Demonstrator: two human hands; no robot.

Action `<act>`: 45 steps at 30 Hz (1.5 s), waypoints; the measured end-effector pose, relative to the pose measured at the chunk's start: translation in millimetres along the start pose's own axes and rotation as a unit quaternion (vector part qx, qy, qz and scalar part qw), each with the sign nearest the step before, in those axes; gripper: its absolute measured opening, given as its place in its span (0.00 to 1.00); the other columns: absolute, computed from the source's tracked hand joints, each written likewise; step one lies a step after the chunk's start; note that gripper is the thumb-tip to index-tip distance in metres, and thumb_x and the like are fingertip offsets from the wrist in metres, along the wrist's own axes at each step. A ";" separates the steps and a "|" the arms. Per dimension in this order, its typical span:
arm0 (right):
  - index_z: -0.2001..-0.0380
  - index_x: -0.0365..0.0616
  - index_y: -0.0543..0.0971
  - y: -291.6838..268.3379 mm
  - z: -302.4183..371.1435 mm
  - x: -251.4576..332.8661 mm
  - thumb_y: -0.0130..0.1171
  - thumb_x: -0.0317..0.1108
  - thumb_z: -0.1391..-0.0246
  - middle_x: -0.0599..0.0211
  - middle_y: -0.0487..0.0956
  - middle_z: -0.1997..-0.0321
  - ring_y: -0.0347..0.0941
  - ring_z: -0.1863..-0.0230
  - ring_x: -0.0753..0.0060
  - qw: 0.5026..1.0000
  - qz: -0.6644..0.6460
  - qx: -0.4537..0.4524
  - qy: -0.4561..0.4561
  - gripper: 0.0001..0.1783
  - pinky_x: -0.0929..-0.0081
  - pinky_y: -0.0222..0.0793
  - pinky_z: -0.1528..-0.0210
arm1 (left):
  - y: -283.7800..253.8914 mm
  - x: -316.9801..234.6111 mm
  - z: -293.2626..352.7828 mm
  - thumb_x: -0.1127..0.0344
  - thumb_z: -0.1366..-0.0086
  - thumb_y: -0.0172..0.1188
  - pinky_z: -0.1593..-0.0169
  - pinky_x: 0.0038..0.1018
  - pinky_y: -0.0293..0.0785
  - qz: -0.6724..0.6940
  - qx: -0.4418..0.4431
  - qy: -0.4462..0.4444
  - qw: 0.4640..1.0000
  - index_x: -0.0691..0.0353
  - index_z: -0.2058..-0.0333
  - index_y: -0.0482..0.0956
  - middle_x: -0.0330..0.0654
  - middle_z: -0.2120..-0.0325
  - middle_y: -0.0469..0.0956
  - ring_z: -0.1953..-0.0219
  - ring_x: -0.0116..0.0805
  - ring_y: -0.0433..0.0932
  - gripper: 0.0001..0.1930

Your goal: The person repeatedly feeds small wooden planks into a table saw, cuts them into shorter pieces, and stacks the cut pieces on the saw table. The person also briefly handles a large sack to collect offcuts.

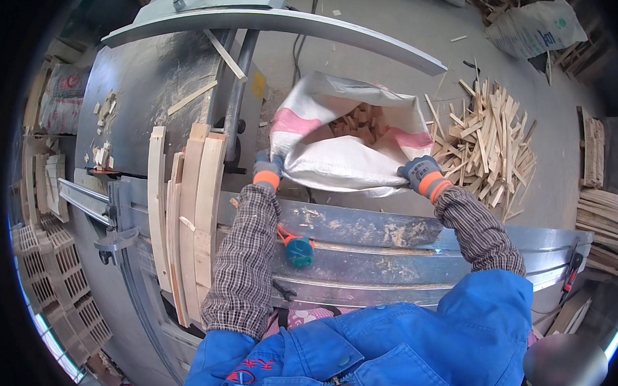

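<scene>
Spanning the view from side to side, the slotted metal bed [390, 230] lies between the person's body and the white woven sack [351, 168]; the sack is straight ahead, beyond the bed's far edge, with its pink bands at left and right; its long axis runs left to right, roughly parallel to the bed, and its mouth gapes upward, the near rim drawn into a nearly straight line between the two hands while the far rim bows away; to its right, just beside it, a loose heap of wood strips [490, 149] lies on the floor, nearer the right hand; to its left, long boards [201, 216] lie lengthwise, pointing away from the body, close by the left forearm; the left hand [268, 170], gloved, pinches the near left corner of the rim; the right hand [423, 176], gloved too, pinches the near right corner, fingers folded over the cloth; neither hand is clearly closer, as the sack's body extends forward and inward from both grips; inside the mouth, short wood pieces [364, 123] show toward the far side, though their depth cannot be told; smallest, a teal-and-orange tape measure [298, 250] rests on the bed, just right of the left forearm.
</scene>
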State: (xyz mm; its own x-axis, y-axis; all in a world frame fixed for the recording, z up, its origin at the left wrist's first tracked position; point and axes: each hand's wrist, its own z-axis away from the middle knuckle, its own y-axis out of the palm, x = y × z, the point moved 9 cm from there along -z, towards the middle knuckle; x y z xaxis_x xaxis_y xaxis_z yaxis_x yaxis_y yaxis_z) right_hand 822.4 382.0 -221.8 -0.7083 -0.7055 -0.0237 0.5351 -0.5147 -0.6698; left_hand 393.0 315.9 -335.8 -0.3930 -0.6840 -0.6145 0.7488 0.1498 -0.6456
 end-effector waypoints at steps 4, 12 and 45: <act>0.49 0.61 0.77 12.2 -12.5 6.5 0.62 0.41 0.50 0.66 0.81 0.54 0.76 0.48 0.60 1.000 -0.010 0.008 -0.012 0.22 0.60 0.72 0.50 | -1.6 -35.2 29.3 0.48 0.43 0.63 0.38 0.42 0.64 -0.125 0.003 -0.009 0.992 0.68 0.42 0.69 0.62 0.43 0.69 0.40 0.58 0.68 0.36; 0.41 0.55 0.71 -33.4 -50.5 21.6 0.57 0.37 0.49 0.56 0.75 0.44 0.70 0.42 0.49 0.942 -0.310 -0.118 -0.052 0.29 0.60 0.66 0.41 | -13.1 -59.3 44.8 0.50 0.42 0.62 0.45 0.43 0.69 -0.086 -0.001 0.012 0.996 0.66 0.49 0.73 0.61 0.52 0.76 0.48 0.60 0.74 0.29; 0.54 0.50 0.80 23.9 -241.8 -97.4 0.65 0.41 0.59 0.56 0.78 0.48 0.73 0.45 0.52 0.880 -0.295 -0.348 0.129 0.24 0.66 0.69 0.43 | 30.1 -89.4 -33.9 0.64 0.47 0.63 0.52 0.42 0.73 -0.124 0.073 -0.014 0.989 0.62 0.52 0.77 0.58 0.57 0.80 0.54 0.57 0.78 0.22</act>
State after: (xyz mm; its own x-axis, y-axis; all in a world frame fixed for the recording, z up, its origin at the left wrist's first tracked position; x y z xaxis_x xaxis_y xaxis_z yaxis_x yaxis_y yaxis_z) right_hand 792.9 556.2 -414.9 -0.8980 -0.2348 0.3721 -0.3085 -0.2671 -0.9130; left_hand 432.6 405.7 -315.7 -0.5613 -0.7067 -0.4307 0.7009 -0.1292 -0.7014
